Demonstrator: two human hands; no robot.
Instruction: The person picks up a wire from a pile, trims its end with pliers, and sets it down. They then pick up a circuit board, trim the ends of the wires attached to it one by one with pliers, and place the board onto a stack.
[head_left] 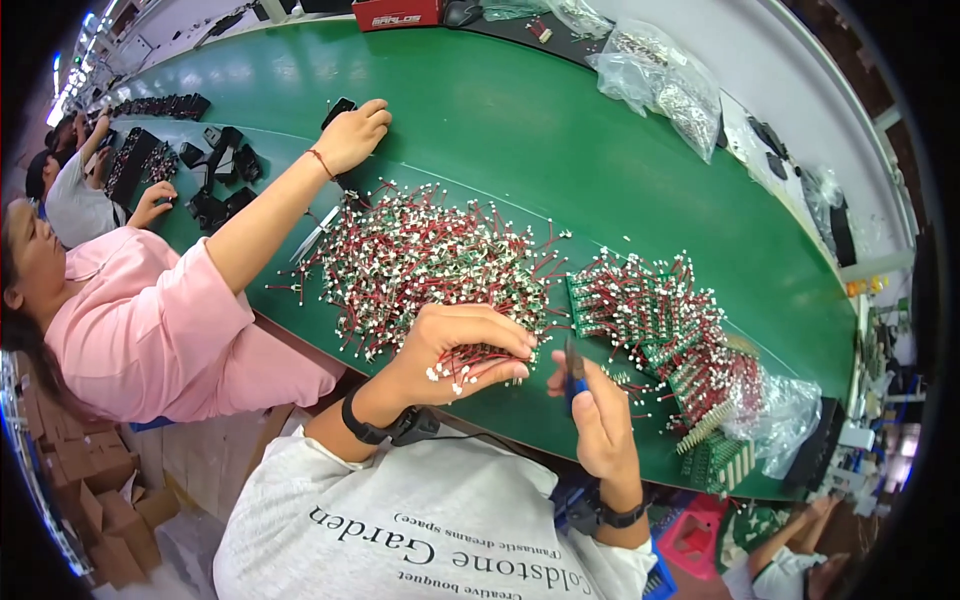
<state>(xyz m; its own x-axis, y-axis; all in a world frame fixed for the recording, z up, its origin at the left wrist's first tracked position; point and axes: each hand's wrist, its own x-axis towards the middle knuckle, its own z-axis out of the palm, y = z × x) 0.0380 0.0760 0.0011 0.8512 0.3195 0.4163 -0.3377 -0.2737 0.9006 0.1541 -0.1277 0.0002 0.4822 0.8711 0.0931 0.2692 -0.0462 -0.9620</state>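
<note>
My left hand (465,345) is closed round a bunch of short red wires with white connectors (462,368), the thumb and fingers coming together at the right. A little to the right, my right hand (603,420) grips a pair of blue-handled pliers (575,375), their dark tip pointing away from me; motion blurs the tip. Just beyond my left hand lies a broad heap of red wires with white connectors (430,265). To the right of the heap, green circuit boards (640,305) lie in rows with red wires and white connectors on them.
A plastic bag (785,420) and more boards (718,462) lie at the green table's (560,120) right end. Along the far side are a bag of parts (660,85) and a red box (398,12). A co-worker in pink (170,320) sits left, one arm reaching across; black parts (220,170) lie beyond.
</note>
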